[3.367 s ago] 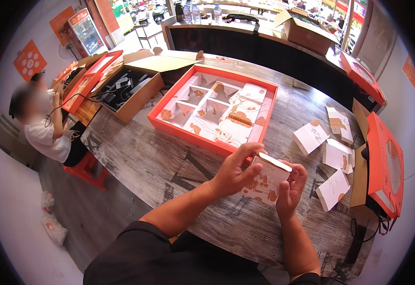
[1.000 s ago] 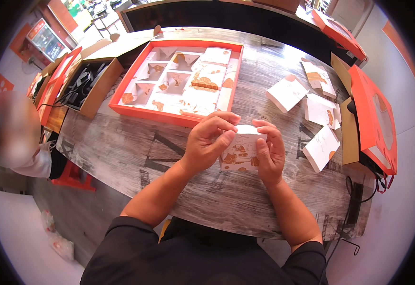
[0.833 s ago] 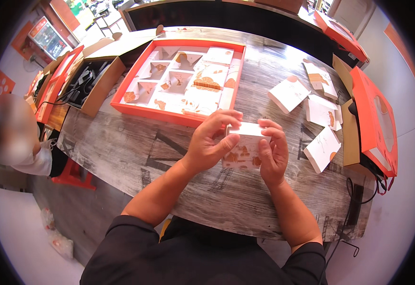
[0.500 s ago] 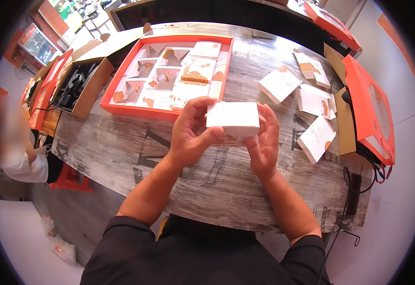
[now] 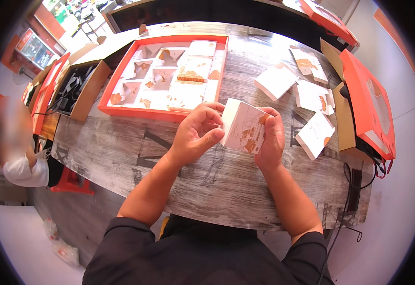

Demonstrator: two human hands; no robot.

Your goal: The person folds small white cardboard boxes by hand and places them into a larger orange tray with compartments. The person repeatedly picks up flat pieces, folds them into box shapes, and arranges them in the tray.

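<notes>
A small white carton [image 5: 245, 126] with orange and brown line drawings is held tilted above the table. My right hand [image 5: 272, 137] grips its right side, thumb on the printed face and fingers behind. Against the carton's left edge is my left hand [image 5: 195, 135], thumb and curled fingers apart; whether its fingertips touch the edge is hard to see. Just beyond lies an orange-rimmed gift box [image 5: 138, 112], its white printed insert [image 5: 181, 78] having several recesses. White cartons fill some places on its right side, among them a printed carton [image 5: 192, 71].
Right of my hands lie several white cartons, such as a plain-topped carton [image 5: 277, 81] and a nearer carton [image 5: 315, 135]. An orange lid box [image 5: 371, 104] stands at the right edge beside a black cable [image 5: 347, 190]. A cardboard box [image 5: 86, 95] holds cables; another person [image 5: 24, 166] sits left.
The carton has been turned, so its printed face now shows instead of its plain white top. My left fingers have loosened from around it, while my right hand keeps its grip.
</notes>
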